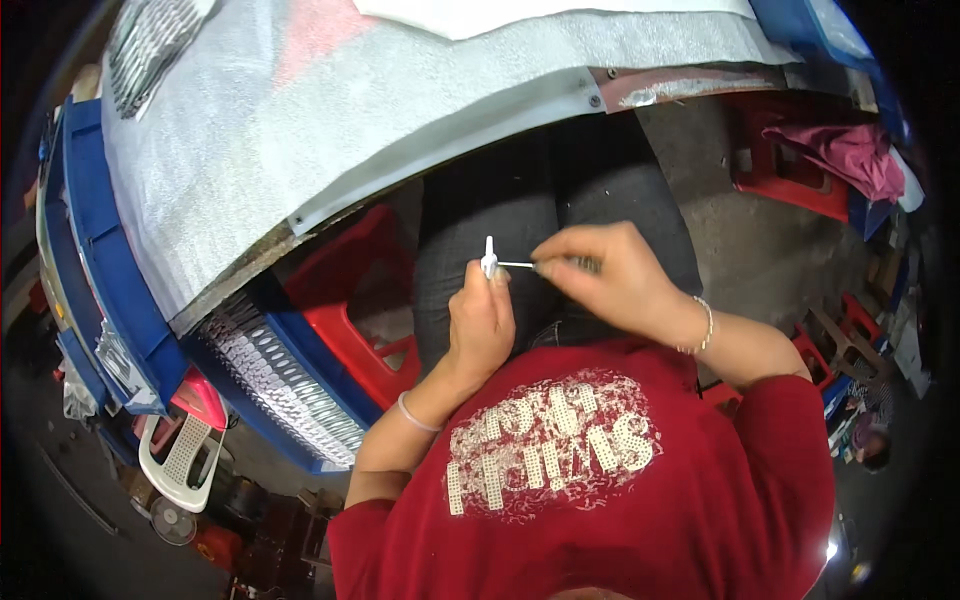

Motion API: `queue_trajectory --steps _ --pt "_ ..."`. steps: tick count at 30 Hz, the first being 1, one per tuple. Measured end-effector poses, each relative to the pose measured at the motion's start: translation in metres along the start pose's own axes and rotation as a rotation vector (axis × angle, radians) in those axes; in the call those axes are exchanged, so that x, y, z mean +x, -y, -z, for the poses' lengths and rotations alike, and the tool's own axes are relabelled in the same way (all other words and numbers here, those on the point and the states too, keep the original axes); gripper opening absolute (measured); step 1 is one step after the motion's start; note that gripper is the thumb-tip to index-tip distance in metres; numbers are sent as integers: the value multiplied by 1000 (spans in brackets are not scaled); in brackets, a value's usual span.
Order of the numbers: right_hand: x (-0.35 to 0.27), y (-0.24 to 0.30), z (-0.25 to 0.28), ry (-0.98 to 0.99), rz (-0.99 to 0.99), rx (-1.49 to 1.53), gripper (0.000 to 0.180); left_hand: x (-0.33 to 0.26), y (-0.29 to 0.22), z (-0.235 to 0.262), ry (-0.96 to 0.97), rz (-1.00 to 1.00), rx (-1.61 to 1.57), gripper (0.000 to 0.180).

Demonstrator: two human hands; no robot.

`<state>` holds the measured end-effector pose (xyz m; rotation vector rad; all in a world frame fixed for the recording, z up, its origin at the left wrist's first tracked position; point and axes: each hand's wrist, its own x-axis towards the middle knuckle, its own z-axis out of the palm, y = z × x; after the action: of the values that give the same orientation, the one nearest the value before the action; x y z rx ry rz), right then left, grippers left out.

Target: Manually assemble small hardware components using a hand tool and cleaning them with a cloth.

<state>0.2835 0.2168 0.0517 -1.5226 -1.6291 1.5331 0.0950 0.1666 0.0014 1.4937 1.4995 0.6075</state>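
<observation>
Over my lap, my left hand point(480, 318) is closed, pinching a small white pointed piece point(490, 258) between thumb and fingertips, its narrow tip upward. To its right, my right hand point(612, 275) is closed on a thin pale rod point(516, 264). The rod lies level, and its left end meets the side of the white piece; whether it goes into it I cannot tell. A dark part shows between the right fingers, too blurred to make out.
A worktable covered with white foam sheet point(220, 170) curves across the front, with a bundle of metal pieces point(155, 45) at far left. A blue tray point(290, 385) holding rows of metal pieces stands at left, beside a red stool point(355, 310). Another red stool point(800, 190) bears a maroon cloth point(845, 155).
</observation>
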Motion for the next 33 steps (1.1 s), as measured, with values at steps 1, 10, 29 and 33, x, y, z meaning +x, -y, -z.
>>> queue_trajectory --steps 1,10,29,33 --pt "-1 9 1 36 251 -304 28 3 1 0 -1 -7 -2 12" --pt "2 31 -4 279 214 -727 40 5 4 3 -33 -19 -139 13" --pt "-29 30 0 138 309 -470 44 -4 -3 8 79 244 -463 18" --pt "-28 30 1 104 346 -485 39 -5 1 5 68 174 -403 17"
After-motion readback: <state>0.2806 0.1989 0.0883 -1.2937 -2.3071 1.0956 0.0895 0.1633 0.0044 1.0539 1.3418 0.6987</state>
